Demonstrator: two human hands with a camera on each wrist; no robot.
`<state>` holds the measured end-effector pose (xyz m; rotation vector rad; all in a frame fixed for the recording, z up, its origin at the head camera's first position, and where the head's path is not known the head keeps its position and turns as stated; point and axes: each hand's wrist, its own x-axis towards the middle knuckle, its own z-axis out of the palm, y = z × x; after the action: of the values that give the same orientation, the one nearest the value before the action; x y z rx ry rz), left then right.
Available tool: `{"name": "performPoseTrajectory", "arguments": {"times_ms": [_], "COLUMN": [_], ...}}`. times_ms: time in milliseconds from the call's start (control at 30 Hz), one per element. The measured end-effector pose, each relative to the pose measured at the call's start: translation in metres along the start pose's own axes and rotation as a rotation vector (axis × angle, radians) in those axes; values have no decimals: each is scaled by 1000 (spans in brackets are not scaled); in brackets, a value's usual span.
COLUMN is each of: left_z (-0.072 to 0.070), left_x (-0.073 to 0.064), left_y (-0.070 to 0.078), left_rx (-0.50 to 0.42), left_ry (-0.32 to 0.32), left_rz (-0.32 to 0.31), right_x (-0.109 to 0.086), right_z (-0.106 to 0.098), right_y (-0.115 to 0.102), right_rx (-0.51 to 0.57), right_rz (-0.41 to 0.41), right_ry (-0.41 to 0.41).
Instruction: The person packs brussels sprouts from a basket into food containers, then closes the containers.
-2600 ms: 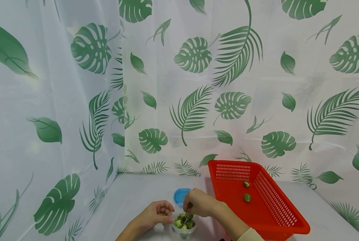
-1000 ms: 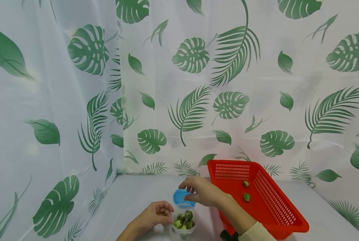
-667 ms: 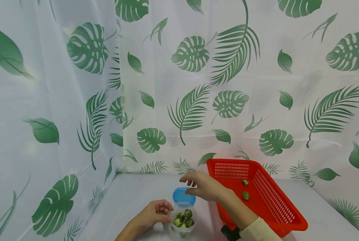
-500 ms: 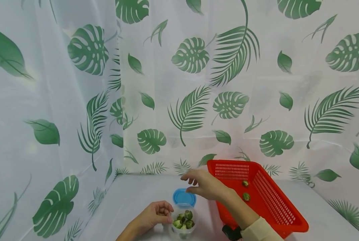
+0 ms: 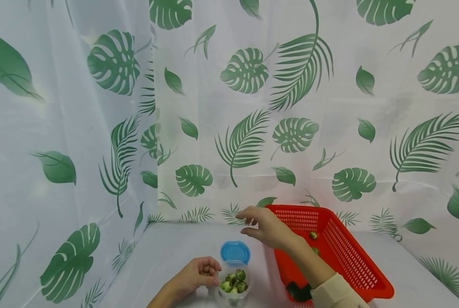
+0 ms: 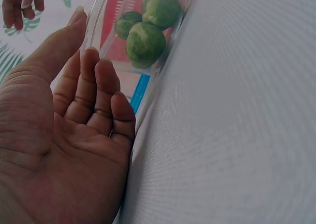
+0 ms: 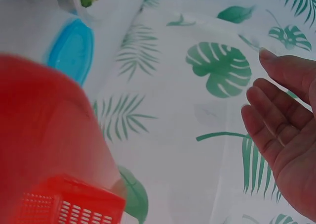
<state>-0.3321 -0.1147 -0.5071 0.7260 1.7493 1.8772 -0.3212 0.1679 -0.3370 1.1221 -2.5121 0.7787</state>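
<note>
A small clear plastic container [image 5: 233, 295] holding several Brussels sprouts [image 5: 234, 281] stands on the white table. My left hand [image 5: 198, 274] rests beside it, thumb and fingers loosely bent with the tips right at its wall. In the left wrist view the same left hand [image 6: 74, 120] shows a bare palm, the sprouts [image 6: 146, 41] visible through the clear wall. My right hand [image 5: 266, 226] is raised behind the container, near the red basket's left rim, fingers loosely bent and holding nothing. Its bare palm side also shows in the right wrist view, where the hand [image 7: 286, 120] appears at the right edge.
A blue lid [image 5: 235, 252] lies flat just behind the container. The red perforated basket [image 5: 353, 261] stands at the right with two sprouts inside, one partly behind my right forearm. A white leaf-print curtain [image 5: 245, 128] closes off the back and left.
My right hand has let go of a sprout over the container, then risen and drawn back toward the basket, empty. The left hand has stayed beside the container.
</note>
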Motion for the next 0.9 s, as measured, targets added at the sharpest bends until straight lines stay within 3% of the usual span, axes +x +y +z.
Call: {"name": "performPoseTrajectory", "arguments": {"times_ms": [500,900], "left_z": [2,0], "left_x": [-2,-2], "left_y": [1,-1], "left_rx": [0,-1], "left_ry": [-4,-14], "left_rz": [1,8], "right_x": [-1,-3], "right_z": [-13,-24], "right_y": [1,23], "right_rx": [-35,-19], "right_rz": [46,133], "right_ry": [58,109]}}
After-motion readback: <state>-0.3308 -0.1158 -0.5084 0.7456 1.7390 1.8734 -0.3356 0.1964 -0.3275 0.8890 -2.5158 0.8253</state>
